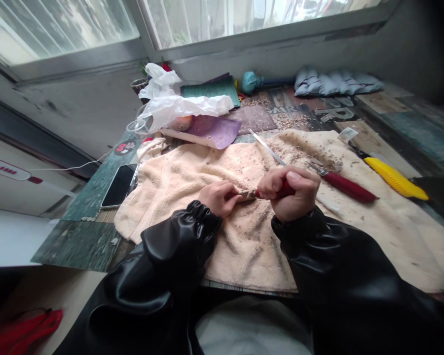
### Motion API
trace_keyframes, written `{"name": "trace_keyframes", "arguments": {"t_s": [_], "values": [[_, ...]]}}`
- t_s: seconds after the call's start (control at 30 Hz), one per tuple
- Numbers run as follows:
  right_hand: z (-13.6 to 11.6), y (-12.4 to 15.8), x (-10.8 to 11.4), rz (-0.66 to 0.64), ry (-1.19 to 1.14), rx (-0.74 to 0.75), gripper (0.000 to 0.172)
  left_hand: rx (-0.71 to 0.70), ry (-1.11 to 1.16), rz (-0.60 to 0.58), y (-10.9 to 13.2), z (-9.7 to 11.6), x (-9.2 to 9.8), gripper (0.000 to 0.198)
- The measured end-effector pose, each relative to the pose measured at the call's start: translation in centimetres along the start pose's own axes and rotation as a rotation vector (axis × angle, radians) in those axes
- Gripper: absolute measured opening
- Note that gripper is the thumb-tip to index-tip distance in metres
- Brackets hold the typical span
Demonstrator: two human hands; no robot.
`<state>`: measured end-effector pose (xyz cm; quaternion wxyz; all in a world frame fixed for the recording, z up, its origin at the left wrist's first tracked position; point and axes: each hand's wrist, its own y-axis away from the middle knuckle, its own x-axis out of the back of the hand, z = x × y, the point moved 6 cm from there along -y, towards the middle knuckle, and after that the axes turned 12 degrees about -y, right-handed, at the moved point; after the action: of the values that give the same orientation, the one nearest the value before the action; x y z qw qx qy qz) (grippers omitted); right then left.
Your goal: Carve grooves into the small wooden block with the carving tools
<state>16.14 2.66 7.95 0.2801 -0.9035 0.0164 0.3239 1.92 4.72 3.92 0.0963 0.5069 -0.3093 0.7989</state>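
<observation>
My right hand (291, 191) is wrapped round the red handle (285, 189) of a carving knife, its tip end pointing left. Pinched in the fingers of my left hand (220, 198) is a small wood piece (246, 195), which meets the tool's end between the two hands. The blade itself is hard to make out. Both hands rest low over a beige towel (177, 180) strewn with wood shavings. Just beyond my right hand lies a long thin metal strip (267, 147). To its right is another red-handled tool (350, 187).
A yellow-handled cutter (395, 178) lies at the right. On the left are a phone (120, 185) and a round dark sticker (126, 147). White plastic bags (192, 106), a purple sheet (218, 130), a green mat (212, 90) and a grey puffy packet (336, 83) line the back.
</observation>
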Motion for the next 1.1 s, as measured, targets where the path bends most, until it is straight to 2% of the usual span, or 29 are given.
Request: {"name": "trace_keyframes", "arguments": {"t_s": [0.37, 0.67, 0.8, 1.1], "values": [[0.8, 1.4, 0.6, 0.023, -0.008, 0.072, 0.027, 0.015, -0.012, 0.004, 0.2, 0.2, 0.0, 0.011], [0.9, 2.6, 1.1, 0.072, -0.039, 0.169, 0.03, 0.152, -0.041, 0.027, 0.3, -0.3, -0.2, 0.01], [1.2, 2.8, 1.4, 0.076, -0.034, 0.138, 0.03, 0.205, -0.044, 0.042, 0.4, -0.6, -0.1, 0.011], [0.9, 2.4, 0.7, -0.012, 0.031, 0.148, 0.028, 0.209, -0.052, 0.041, 0.6, -0.8, -0.1, 0.01]]}}
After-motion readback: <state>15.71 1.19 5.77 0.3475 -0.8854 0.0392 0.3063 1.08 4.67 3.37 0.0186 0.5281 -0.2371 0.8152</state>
